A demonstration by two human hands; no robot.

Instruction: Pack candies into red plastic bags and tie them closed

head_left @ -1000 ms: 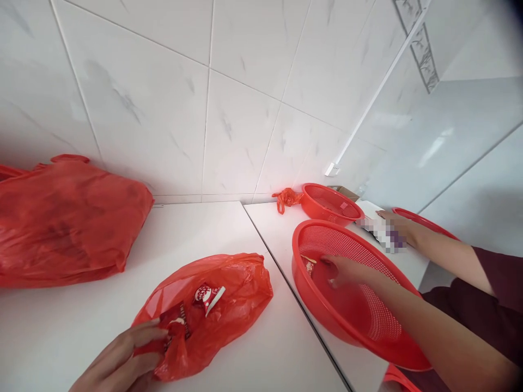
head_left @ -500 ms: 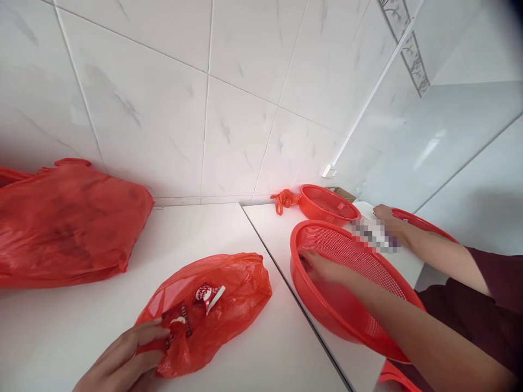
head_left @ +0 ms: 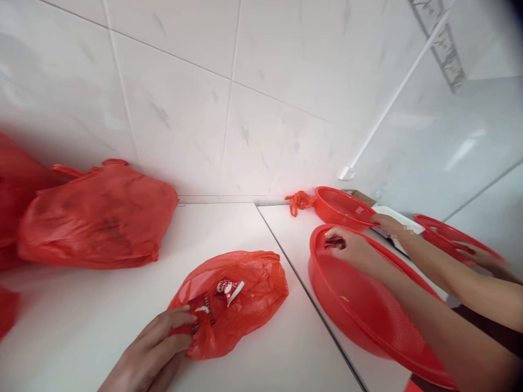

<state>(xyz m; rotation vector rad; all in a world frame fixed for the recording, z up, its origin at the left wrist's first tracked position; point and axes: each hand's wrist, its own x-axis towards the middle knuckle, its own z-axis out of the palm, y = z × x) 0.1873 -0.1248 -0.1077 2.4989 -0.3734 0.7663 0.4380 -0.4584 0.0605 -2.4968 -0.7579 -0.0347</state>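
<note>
A thin red plastic bag (head_left: 253, 326) lies spread open on the white counter. Inside it rest a dark red packet (head_left: 201, 307) and a small red-and-white packet (head_left: 229, 290). My left hand (head_left: 157, 345) pinches the bag's near left edge, its fingertips against the dark red packet. To the right, my right hand (head_left: 349, 247) is closed around a small dark, shiny packet (head_left: 335, 243), just inside the far left rim of a large red perforated basket (head_left: 316, 283). A tiny yellowish piece (head_left: 345, 298) shows inside that basket.
Filled red bags (head_left: 102, 218) stand at left against the tiled wall. A dark seam (head_left: 302, 296) crosses the white counter (head_left: 212, 226). At far right, a co-worker's hands (head_left: 386, 223) work near two more red baskets (head_left: 343, 215). A crumpled red bag (head_left: 300, 200) lies beside one.
The view has swung left, so everything sits further right. My right hand has risen from the basket's bottom with the packet now showing. My left hand keeps its hold on the bag.
</note>
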